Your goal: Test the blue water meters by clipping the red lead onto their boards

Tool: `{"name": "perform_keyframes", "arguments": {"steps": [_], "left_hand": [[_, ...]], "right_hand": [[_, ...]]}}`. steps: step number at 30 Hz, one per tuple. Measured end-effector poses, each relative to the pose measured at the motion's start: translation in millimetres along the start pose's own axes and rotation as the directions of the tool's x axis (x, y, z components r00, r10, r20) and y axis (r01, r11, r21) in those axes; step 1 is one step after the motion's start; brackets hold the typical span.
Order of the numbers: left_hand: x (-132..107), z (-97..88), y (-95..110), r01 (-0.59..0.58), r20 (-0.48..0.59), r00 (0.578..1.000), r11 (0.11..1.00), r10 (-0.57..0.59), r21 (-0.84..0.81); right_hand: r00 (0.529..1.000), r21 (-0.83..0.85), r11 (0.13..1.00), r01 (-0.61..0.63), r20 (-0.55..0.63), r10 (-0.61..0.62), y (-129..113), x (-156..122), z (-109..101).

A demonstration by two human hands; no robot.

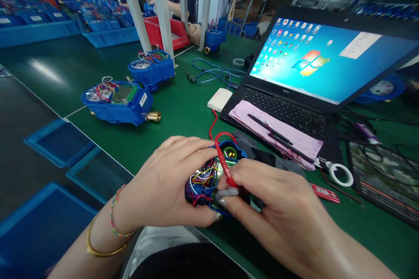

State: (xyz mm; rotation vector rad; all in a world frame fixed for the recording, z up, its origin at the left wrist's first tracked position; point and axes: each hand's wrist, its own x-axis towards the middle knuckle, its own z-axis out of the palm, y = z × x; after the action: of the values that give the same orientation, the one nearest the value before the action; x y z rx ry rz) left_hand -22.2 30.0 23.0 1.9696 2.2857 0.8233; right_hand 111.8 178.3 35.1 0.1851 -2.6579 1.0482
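My left hand (166, 183) wraps around the left side of a small blue meter housing (204, 183) full of coloured wires, held just above the green table's near edge. My right hand (278, 209) grips the same housing from the right, its thumb and fingers pinching a red clip (224, 163) on a red wire against the circuit board inside. The red wire runs up toward a white box (220, 99). Much of the housing is hidden under both hands.
Two blue water meters (119, 101) (152, 67) with open tops stand on the green table (183, 109) at the left. An open laptop (314, 74) with pink paper and a pen on its keyboard sits right. Blue trays (59, 141) lie lower left. People work behind.
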Motion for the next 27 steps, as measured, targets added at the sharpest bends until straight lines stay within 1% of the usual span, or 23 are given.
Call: {"name": "perform_keyframes", "arguments": {"steps": [10, 15, 22, 25, 27], "left_hand": [[-2, -1.7, 1, -0.009, 0.006, 1.000, 1.000, 0.008, 0.010], [-1, -1.1, 0, 0.004, 0.029, 1.000, 1.000, -0.004, -0.005], [-3, -0.5, 2, -0.020, -0.030, 0.999, 1.000, 0.019, -0.016], [-2, -0.8, 3, -0.029, -0.048, 0.998, 1.000, 0.029, -0.008], [0, -1.8, 2, -0.034, -0.044, 0.998, 0.999, 0.033, -0.007]], "right_hand": [[1.000, 0.066, 0.998, 0.012, -0.009, -0.011, 3, -3, 2], [0.998, -0.007, 0.999, 0.033, -0.049, -0.033, 0, -3, 4], [0.994, -0.025, 0.997, 0.069, -0.081, -0.071, 0, -3, 8], [0.987, -0.052, 0.992, 0.118, -0.100, -0.123, 1, -3, 10], [0.978, -0.104, 0.982, 0.160, -0.116, -0.172, 0, -4, 12]]}}
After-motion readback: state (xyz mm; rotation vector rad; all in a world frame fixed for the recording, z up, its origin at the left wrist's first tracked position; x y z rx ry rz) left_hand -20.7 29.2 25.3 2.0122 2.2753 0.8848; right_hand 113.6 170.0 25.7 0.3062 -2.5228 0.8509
